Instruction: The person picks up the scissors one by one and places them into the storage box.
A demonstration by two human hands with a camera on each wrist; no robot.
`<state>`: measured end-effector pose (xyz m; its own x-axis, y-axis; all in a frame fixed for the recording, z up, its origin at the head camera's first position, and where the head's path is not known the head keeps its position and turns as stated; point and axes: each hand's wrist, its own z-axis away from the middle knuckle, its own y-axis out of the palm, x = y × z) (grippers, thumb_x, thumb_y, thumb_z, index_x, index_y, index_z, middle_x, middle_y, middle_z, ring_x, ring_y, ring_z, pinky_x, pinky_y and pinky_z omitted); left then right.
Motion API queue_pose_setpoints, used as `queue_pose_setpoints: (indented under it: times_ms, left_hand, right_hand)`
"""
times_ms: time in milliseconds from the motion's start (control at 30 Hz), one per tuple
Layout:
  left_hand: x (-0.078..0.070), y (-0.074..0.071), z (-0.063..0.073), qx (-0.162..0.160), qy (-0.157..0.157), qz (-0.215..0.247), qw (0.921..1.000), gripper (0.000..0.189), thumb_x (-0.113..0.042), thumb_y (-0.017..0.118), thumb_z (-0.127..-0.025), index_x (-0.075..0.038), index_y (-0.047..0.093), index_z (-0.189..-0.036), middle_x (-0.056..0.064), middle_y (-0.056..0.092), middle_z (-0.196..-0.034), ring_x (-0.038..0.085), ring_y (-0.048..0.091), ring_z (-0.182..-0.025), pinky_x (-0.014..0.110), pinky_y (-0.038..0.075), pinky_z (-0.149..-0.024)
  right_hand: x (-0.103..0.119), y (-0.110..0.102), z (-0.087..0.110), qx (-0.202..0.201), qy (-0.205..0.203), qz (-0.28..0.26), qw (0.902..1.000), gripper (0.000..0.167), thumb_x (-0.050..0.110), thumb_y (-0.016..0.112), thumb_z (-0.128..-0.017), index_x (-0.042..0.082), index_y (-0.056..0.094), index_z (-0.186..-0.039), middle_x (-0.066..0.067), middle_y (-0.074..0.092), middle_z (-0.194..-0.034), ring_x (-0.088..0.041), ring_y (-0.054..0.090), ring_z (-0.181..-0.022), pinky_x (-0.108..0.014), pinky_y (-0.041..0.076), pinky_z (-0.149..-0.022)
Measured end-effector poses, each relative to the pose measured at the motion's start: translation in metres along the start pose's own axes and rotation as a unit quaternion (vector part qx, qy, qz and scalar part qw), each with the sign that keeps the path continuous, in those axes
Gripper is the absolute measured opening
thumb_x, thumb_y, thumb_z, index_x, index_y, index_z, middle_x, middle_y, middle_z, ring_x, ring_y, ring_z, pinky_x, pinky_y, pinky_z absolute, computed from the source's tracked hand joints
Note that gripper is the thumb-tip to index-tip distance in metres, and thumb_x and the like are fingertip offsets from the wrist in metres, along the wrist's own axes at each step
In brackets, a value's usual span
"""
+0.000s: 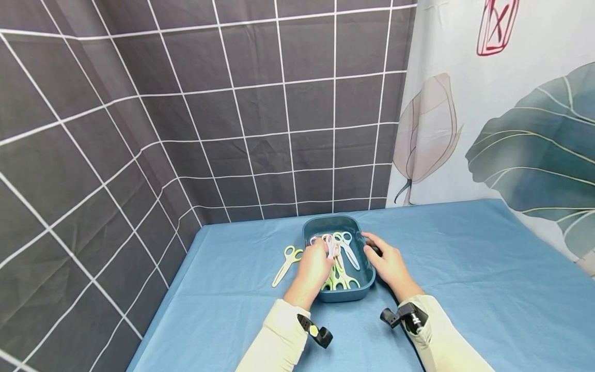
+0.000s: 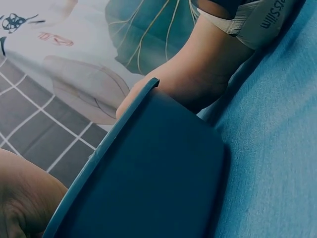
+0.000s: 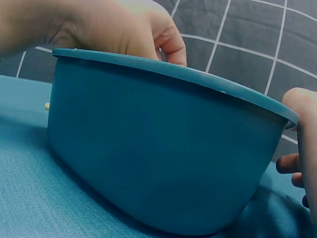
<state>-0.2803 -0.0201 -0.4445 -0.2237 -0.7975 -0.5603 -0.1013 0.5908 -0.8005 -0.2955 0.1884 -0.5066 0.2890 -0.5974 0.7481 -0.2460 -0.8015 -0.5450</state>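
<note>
A deep blue plastic basin stands on the blue cloth with several pairs of scissors inside. My left hand reaches over its left side, fingers bent around a pair of pink scissors; the basin wall hides the fingertips in the right wrist view. White scissors lie at the right inside, and yellow-green scissors lie at the near end. Against the basin's right rim, my right hand rests from outside, with its thumb and a finger touching the edge. Its lower fingers hang beside the wall.
One pair of yellow-green and cream scissors lies on the cloth left of the basin. Behind the blue-covered table hang a grey grid-patterned curtain and a white leaf-print curtain.
</note>
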Motion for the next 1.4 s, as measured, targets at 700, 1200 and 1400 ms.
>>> queue_pose_setpoints:
  times_ms: [700, 1200, 1400]
  left_hand:
    - [-0.003, 0.012, 0.002, -0.026, 0.056, -0.167, 0.9841, 0.007, -0.004, 0.065, -0.088, -0.003, 0.071, -0.09, 0.015, 0.072, -0.08, 0.032, 0.071, -0.076, 0.044, 0.056, -0.065]
    - [-0.005, 0.016, 0.002, -0.013, 0.023, -0.188, 0.9819, 0.014, -0.002, 0.063, -0.088, -0.005, 0.07, -0.076, 0.012, 0.071, -0.076, 0.029, 0.071, -0.072, 0.042, 0.056, -0.06]
    - [-0.006, 0.018, 0.002, -0.018, 0.018, -0.195, 0.9805, 0.017, -0.002, 0.061, -0.09, -0.006, 0.072, -0.076, 0.013, 0.071, -0.077, 0.028, 0.071, -0.072, 0.043, 0.056, -0.059]
  right_hand:
    - [-0.001, 0.001, -0.001, 0.005, 0.01, 0.004, 0.9999, 0.041, 0.026, 0.057, -0.102, 0.019, 0.059, -0.143, -0.019, 0.068, -0.126, -0.04, 0.06, -0.12, -0.06, 0.044, -0.102]
    - [-0.003, 0.002, -0.001, -0.001, 0.0, 0.0, 1.0, 0.04, 0.025, 0.058, -0.102, 0.018, 0.06, -0.141, -0.019, 0.069, -0.124, -0.041, 0.061, -0.119, -0.059, 0.044, -0.102]
    - [-0.003, 0.001, -0.001, 0.001, 0.005, -0.001, 1.0, 0.041, 0.025, 0.057, -0.102, 0.017, 0.06, -0.142, -0.02, 0.068, -0.125, -0.041, 0.06, -0.12, -0.06, 0.043, -0.102]
